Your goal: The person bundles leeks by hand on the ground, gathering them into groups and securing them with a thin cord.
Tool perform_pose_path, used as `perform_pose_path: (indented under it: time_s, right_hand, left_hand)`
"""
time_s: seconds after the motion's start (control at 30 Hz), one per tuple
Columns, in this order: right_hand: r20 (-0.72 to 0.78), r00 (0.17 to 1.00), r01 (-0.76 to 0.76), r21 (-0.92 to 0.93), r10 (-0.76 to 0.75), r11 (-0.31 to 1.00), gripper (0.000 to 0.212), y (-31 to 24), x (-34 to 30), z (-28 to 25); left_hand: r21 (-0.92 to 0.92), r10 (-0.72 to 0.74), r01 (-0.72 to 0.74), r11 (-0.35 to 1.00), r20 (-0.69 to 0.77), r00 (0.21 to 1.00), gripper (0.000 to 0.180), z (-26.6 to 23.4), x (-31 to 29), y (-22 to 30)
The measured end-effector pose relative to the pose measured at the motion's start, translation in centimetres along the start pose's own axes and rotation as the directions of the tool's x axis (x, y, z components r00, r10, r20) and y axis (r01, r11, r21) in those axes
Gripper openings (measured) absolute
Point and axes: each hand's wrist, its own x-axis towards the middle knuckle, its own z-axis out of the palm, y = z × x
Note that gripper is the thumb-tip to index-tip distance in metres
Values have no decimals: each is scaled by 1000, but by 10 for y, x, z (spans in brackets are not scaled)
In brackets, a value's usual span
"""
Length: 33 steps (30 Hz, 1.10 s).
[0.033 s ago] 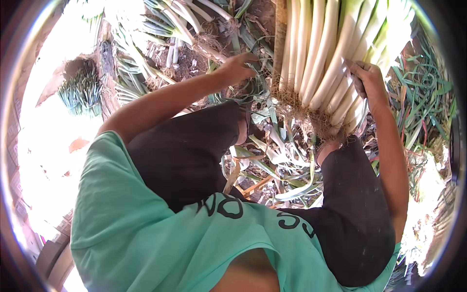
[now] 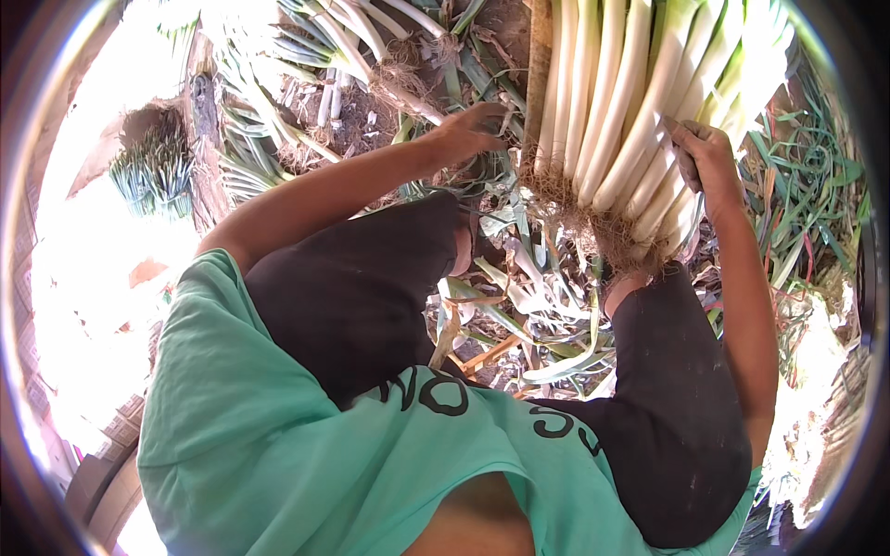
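Note:
A thick row of long green onions (image 2: 607, 102), white-stalked with brown root hairs at the near end, lies at the upper right. Against its right side is my right hand (image 2: 702, 153), its darkened fingers bent round the outer stalks. A small bright glint shows by those fingertips; its source is unclear. My left hand (image 2: 468, 130) is just left of the row, palm down, with fingers stretched out and slightly apart. It holds nothing that I can see. A narrow wooden board (image 2: 538, 83) stands between my left hand and the stalks.
More green onions (image 2: 343, 46) lie loose at the upper left, near a wooden beam (image 2: 206, 139). Farther left stands a bundle of green tops (image 2: 151, 176). Trimmed leaves (image 2: 556, 320) litter the ground between my legs, and a heap of green leaves (image 2: 802, 176) lies at the right.
My left hand has shifted slightly right, toward the board. My right hand stays on the stalks.

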Motion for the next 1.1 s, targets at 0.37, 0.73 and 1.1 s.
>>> perform_pose_path:
  time_s: [0.37,0.73,1.1]
  right_hand:
    - [-10,1000,5,145,-4,989,33,8,-1,-2]
    - [-100,994,56,104,-46,993,34,8,-16,4]
    - [-98,906,317,-490,-412,812,30,25,-18,18]
  left_hand:
    - [-454,-365,552,700,437,822,39,19,-6,3]
    - [-169,71,-90,981,-116,991,31,14,66,88]
    - [492,221,-310,814,231,947,31,73,37,119]
